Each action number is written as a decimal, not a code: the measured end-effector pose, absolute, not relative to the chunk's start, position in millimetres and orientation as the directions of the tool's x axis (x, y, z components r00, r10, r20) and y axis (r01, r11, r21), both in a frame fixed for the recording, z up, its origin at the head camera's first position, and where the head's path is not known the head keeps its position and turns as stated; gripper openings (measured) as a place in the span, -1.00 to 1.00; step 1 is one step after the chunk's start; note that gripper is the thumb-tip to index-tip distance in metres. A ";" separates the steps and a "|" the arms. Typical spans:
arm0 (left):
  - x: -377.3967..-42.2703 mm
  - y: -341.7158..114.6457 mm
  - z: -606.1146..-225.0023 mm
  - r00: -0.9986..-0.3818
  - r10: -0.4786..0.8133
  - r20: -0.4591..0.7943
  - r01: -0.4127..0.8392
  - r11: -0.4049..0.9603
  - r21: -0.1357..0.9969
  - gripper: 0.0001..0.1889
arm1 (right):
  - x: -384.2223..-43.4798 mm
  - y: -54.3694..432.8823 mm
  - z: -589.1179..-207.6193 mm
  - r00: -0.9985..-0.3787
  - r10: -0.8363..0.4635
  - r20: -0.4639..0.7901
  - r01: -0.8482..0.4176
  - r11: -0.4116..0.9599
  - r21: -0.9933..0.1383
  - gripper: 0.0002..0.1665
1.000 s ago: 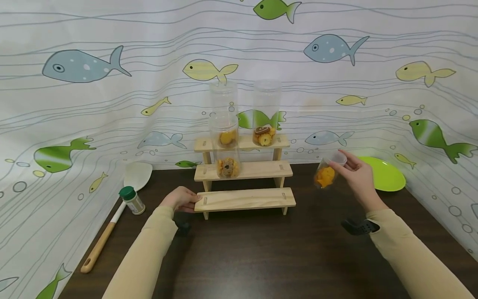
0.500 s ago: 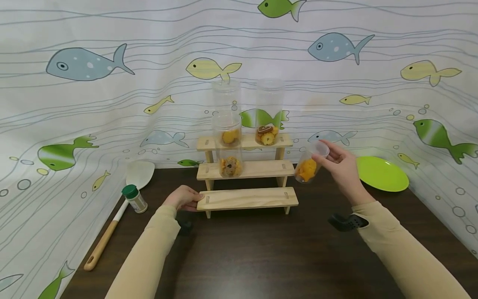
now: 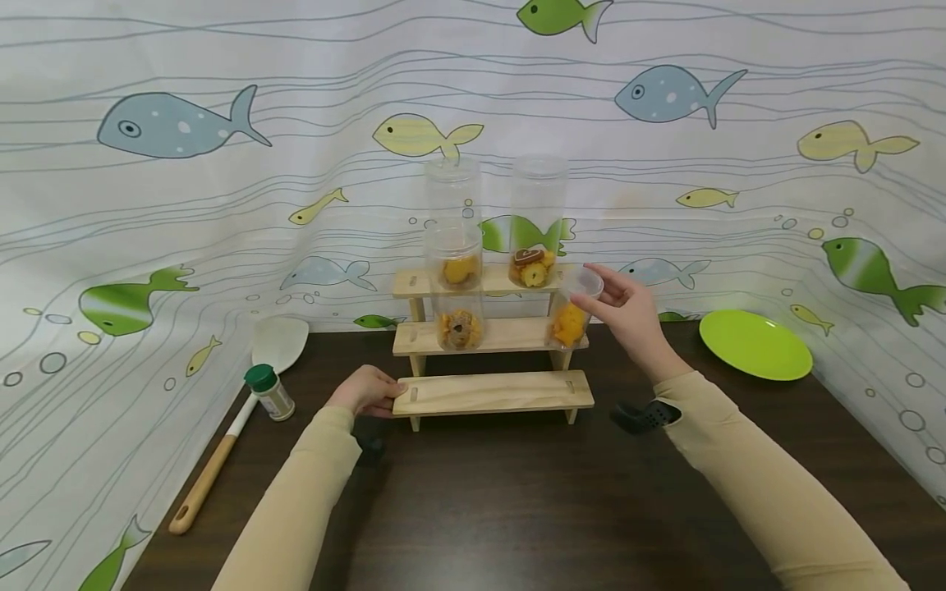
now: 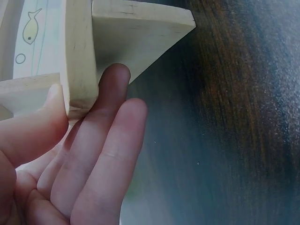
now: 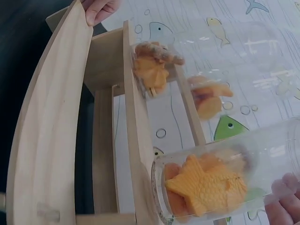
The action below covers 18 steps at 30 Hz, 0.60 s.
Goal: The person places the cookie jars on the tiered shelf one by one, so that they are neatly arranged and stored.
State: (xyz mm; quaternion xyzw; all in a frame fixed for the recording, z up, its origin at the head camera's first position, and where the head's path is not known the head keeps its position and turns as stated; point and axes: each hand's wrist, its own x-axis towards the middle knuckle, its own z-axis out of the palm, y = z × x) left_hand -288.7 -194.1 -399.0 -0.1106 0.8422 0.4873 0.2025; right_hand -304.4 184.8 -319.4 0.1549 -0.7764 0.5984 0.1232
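Observation:
A three-step wooden rack [image 3: 493, 392] stands on the dark table. My left hand [image 3: 365, 391] pinches the left end of its lowest step, thumb on top and fingers beneath, as the left wrist view shows. My right hand [image 3: 626, 312] grips the upper part of a clear jar [image 3: 569, 316] holding orange fish-shaped pieces [image 5: 208, 183]. That jar is at the right end of the middle step; whether its base touches the wood I cannot tell. Another clear jar [image 3: 455, 287] with cookies stands at the left of the middle step. Two more jars, left [image 3: 453, 185] and right [image 3: 539, 217], stand on the top step.
A lime-green plate [image 3: 755, 345] lies at the right. To the left are a green-capped shaker bottle [image 3: 270, 392] and a white spatula with a wooden handle [image 3: 203, 484]. A fish-patterned sheet [image 3: 310, 82] hangs behind and along both sides.
My right hand has carried the jar of orange pieces leftward from beside the rack to the middle step's right end, and the jar is more upright. The left hand keeps its hold.

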 end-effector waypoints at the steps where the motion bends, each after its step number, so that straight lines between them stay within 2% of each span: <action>1: -288.4 -194.4 -398.7 -0.895 0.009 -0.447 -0.382 0.502 0.776 -0.64 | -306.5 181.6 -319.7 -0.920 -0.097 0.379 -0.391 0.236 -0.890 -0.30; 18: -288.1 -194.5 -399.3 -0.894 0.006 -0.449 -0.390 0.482 0.784 -0.64 | -322.3 150.3 -326.8 -0.917 -0.102 0.385 -0.396 0.132 -0.909 -0.26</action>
